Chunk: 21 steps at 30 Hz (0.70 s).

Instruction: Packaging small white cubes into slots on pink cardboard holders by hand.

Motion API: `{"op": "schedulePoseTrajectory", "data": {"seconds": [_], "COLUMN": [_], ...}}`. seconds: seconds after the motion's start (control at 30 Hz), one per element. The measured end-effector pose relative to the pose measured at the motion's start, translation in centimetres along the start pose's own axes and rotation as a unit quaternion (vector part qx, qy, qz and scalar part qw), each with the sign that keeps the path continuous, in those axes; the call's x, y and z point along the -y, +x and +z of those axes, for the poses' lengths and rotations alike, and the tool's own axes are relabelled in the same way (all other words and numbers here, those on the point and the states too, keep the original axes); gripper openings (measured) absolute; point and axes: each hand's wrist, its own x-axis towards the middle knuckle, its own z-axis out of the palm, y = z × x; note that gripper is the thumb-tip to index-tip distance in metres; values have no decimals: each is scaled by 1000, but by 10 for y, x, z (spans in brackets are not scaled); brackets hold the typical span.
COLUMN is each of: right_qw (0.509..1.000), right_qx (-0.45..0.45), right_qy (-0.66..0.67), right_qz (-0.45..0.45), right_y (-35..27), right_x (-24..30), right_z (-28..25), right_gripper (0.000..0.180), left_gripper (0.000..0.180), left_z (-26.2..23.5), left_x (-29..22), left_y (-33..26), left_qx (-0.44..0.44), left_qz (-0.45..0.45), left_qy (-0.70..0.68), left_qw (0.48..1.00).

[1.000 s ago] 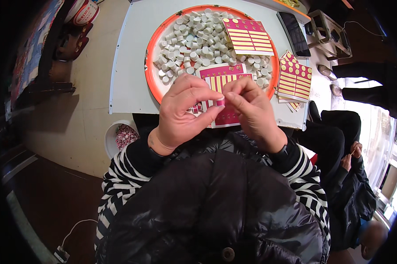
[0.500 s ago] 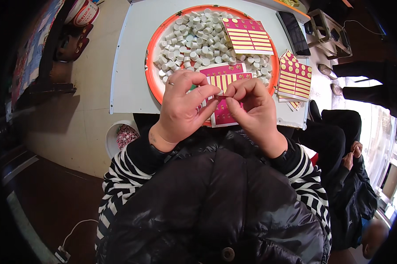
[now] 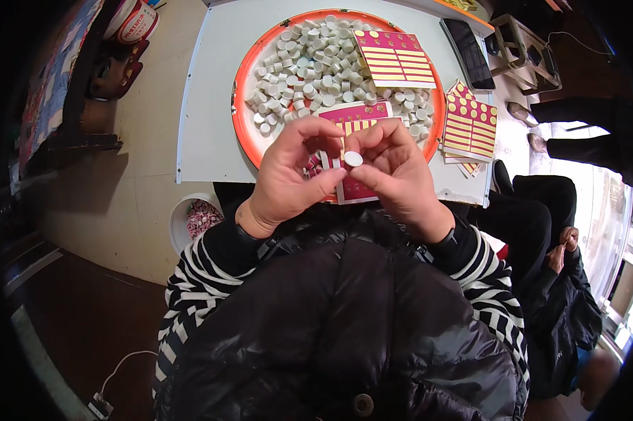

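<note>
Between the thumb and forefinger of my right hand [image 3: 398,170] is a small round white cap [image 3: 354,159], its flat face turned up. My left hand [image 3: 288,172] is just beside it, thumb and fingers curved apart, with nothing gripped between them. Under both hands lie magenta and yellow sticker sheets [image 3: 356,192], partly hidden by my fingers. Beyond them a big heap of white caps [image 3: 316,67] fills much of a round tray [image 3: 242,105] with an orange rim. Some magenta-patterned pieces [image 3: 314,165] show behind my left hand.
One sticker sheet [image 3: 394,59] rests on the caps at the tray's far right. More sheets [image 3: 470,126] and a dark phone [image 3: 467,52] lie right of the tray on the white table [image 3: 203,133]. A white bucket [image 3: 183,223] of pink-and-white pieces stands below left. A person [image 3: 551,281] sits at right.
My hands have drawn slightly apart and my left fingers have opened. The cap in my right hand now shows its white face.
</note>
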Motion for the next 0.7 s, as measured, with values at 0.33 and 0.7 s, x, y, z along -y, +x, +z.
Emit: {"op": "schedulePoseTrajectory", "data": {"seconds": [0.33,0.7], "right_qw": [931,602], "right_qx": [5,-29], "right_qy": [-354,-770], "right_qz": [-92,-212], "right_y": [3,17], "right_x": [4,9], "right_z": [-25,-26], "right_gripper": [28,40], "left_gripper": [9,14], "left_z": [-31,-59], "left_x": [-7,8], "left_y": [-2,-10], "left_qx": [26,118], "left_qz": [-182,13], "left_qy": [33,539], "left_qw": [982,834]}}
